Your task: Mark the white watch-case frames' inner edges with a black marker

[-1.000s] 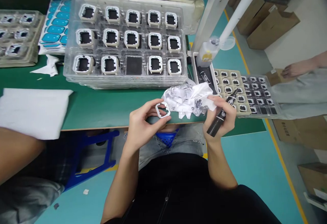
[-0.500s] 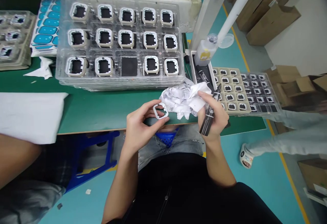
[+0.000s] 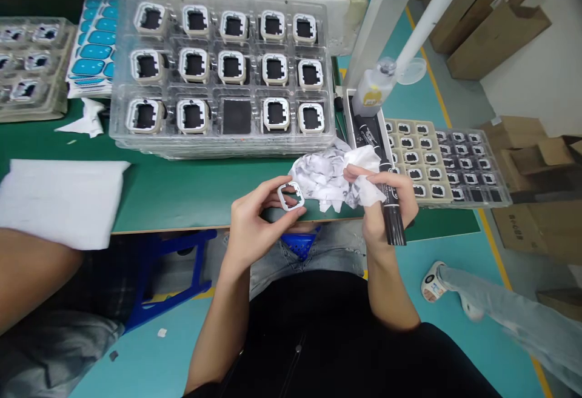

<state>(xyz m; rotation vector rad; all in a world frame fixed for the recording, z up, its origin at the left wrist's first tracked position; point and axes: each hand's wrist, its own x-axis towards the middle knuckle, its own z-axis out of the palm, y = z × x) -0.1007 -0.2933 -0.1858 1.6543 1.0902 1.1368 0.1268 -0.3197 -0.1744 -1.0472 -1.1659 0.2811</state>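
Note:
Between the thumb and fingers of my left hand (image 3: 259,216) is a white square frame (image 3: 291,196), held upright above the table edge. My right hand (image 3: 391,204) holds a black marker (image 3: 393,216) across its palm, and its fingertips pinch a piece of white cloth (image 3: 367,192). Crumpled, smudged white cloth (image 3: 318,174) lies on the green table between the hands. Behind them, a stacked clear tray (image 3: 222,143) carries rows of similar frames, with one front-row pocket bare.
A narrow box (image 3: 348,120) beside the post holds a clear bottle (image 3: 373,92) and another marker. More frame trays (image 3: 448,195) stand at the right. White cloth (image 3: 61,201) lies at the left, near another person's arm (image 3: 36,271). Someone's leg (image 3: 509,313) shows at lower right.
My right fingers have drawn a piece of cloth up from the crumpled pile, and the marker has swung more upright in that hand. The person at the right has shifted their legs.

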